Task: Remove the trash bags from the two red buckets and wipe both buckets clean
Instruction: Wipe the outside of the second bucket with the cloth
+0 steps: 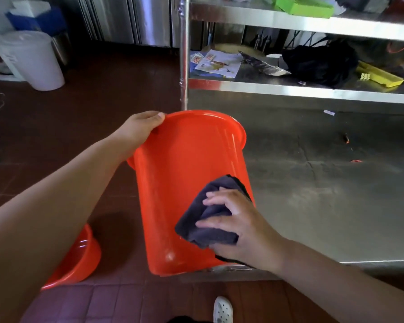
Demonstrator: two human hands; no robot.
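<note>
Gripping the rim of a red bucket with curled fingers, the left hand holds it tilted in the air, mouth turned away from the camera and base toward the person, in front of a steel shelf unit. The right hand presses a dark cloth against the bucket's outer wall near its base, fingers bent over the bunched fabric and pinching it against the plastic. A second red bucket sits on the floor at lower left, largely hidden behind the left forearm, with no bag visible in the part that shows. The held bucket blocks the front corner post of the shelf unit from about its middle down. On the middle shelf lie printed papers near the post, a crumpled foil wrapper, a black bag and a yellow tray toward the far right edge; a green tray rests on the shelf above. A white bin stands on the floor at upper left beside steel cabinet fronts. The floor is dark reddish-brown tile, and a white perforated shoe shows at the bottom edge.
</note>
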